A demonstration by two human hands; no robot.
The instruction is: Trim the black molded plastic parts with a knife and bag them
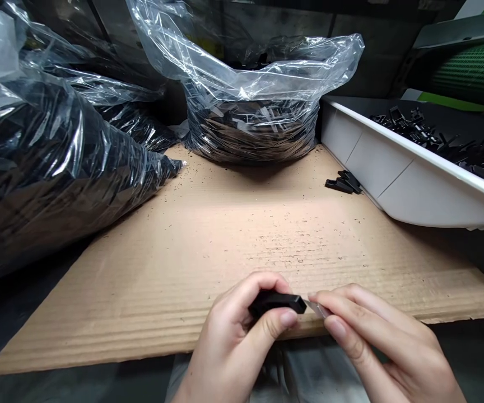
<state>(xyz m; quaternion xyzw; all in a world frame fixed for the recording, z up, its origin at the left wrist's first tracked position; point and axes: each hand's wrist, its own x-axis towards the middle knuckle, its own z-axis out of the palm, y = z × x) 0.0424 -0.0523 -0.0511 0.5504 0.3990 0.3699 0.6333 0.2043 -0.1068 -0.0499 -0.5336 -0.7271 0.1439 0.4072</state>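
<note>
Low in the view, my left hand (237,330) is closed round a small black plastic part (279,303), its squared end pointing right between thumb and forefinger. My right hand (376,336) pinches a thin metal blade (318,308) between thumb and fingers. The blade's tip meets or nearly meets the end of the black part; I cannot tell if they touch. Both hands are over the near edge of a cardboard sheet (141,280), on which small dark shavings are scattered.
An open clear bag (250,123) full of black parts stands at the back. Another bulging bag (57,168) fills the left side. To the right is a white tray (414,168) of black parts, with several loose black pieces (345,183) beside it.
</note>
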